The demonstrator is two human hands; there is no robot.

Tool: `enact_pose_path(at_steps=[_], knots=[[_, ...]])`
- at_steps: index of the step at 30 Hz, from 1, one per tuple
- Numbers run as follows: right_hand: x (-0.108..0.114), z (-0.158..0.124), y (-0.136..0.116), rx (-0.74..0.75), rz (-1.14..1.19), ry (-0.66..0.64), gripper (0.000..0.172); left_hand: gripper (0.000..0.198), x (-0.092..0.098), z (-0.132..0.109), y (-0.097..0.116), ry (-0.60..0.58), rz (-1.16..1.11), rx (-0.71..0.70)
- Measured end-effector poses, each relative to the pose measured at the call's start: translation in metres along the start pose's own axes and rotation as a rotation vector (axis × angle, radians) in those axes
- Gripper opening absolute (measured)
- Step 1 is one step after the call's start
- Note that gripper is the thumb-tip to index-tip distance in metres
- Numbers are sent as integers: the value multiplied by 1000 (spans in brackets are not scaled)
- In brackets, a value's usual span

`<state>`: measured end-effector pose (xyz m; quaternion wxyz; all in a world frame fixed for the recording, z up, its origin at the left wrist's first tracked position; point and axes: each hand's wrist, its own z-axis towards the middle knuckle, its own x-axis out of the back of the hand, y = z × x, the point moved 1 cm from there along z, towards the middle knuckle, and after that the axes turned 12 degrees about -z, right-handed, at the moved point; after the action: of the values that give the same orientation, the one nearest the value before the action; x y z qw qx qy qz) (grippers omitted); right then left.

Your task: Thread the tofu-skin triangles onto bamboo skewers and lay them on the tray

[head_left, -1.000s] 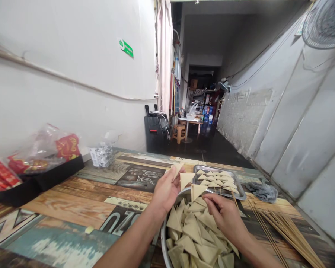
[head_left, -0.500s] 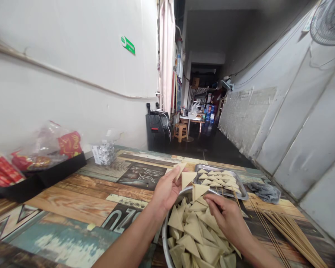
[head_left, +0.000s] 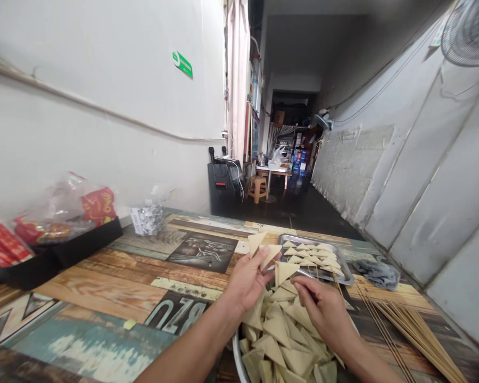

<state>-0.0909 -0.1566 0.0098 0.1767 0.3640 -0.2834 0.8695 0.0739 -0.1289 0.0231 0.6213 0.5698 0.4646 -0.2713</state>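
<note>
Three pale beige triangular food pieces sit in a slanting row on a skewer, above the bowl. My left hand pinches the middle triangle; the far triangle stands past its fingertips. Closest to my right hand is the third triangle. That hand is closed, with thumb and forefinger on the skewer's near end; most of the stick is hidden. Below both hands, a metal bowl is heaped with loose triangles, partly covered by my forearms.
Behind the bowl, a metal tray holds rows of skewered triangles. Bare bamboo skewers lie at the right, near a grey cloth. At the left are a black box with packets and a clear container on the wood-patterned table.
My left hand has shifted right and nearer, from the far triangle to the middle one, so the far triangle now shows uncovered. My right hand has stayed almost still.
</note>
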Motion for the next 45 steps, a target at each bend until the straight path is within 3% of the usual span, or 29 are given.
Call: enact_pose_path(at_steps=[13, 16, 20, 34, 41, 45], knots=[[0, -3, 2, -40, 21, -14, 21, 20, -1, -2, -4, -1, 16, 27], [-1, -4, 4, -32, 25, -5, 21, 28, -1, 2, 5, 5, -30, -57], [-1, -5, 4, -15, 26, -23, 21, 23, 2, 5, 14, 28, -20, -193], [-1, -3, 5, -28, 7, -33, 23, 15, 1, 3, 10, 21, 37, -161], [-2, -3, 6, -44, 31, -35, 24, 27, -2, 3, 11, 1, -64, -101], [9, 4, 13, -66, -5, -21, 26, 24, 0, 5, 13, 81, -18, -123]])
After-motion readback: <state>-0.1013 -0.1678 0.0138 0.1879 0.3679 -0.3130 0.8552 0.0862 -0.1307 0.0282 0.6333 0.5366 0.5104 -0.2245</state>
